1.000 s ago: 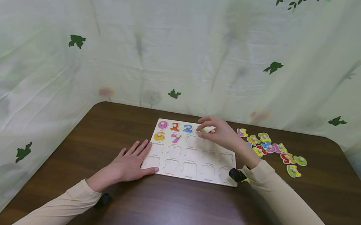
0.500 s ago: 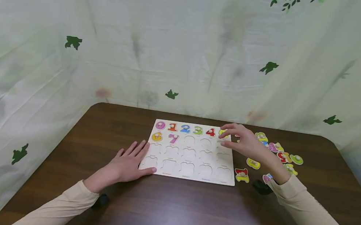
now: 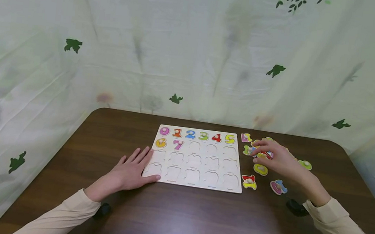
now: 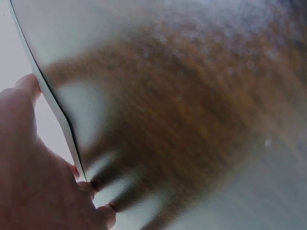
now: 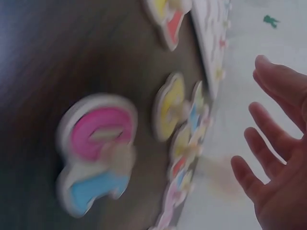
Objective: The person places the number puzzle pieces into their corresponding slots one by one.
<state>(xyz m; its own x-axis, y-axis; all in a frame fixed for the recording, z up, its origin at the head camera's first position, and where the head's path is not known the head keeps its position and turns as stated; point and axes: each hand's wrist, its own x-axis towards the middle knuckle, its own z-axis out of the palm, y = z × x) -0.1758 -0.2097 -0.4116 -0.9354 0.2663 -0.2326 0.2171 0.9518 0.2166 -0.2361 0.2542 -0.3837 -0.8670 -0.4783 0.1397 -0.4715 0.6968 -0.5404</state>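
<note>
While the board (image 3: 184, 165) lies lengthwise nine-to-three o'clock, numerals (image 3: 216, 137) upright, the straight-fingered left hand (image 3: 129, 174) rests at nine and the empty right hand (image 3: 280, 160) hovers by pieces (image 3: 260, 169) at three.

Table (image 3: 177, 215) wood-grained, smooth, glossy (pale sheen up front); puzzle board (image 3: 202, 156) smooth, matt; backdrop (image 3: 181, 47) creased, cloth-like.

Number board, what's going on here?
A person is working on a number puzzle with both hands. The left hand rests at the board's lower left corner. The right hand, fingers apart and holding nothing, is over the loose pieces to the right. 0 to 7 sit in the board; the slots after 7 are empty.
</note>
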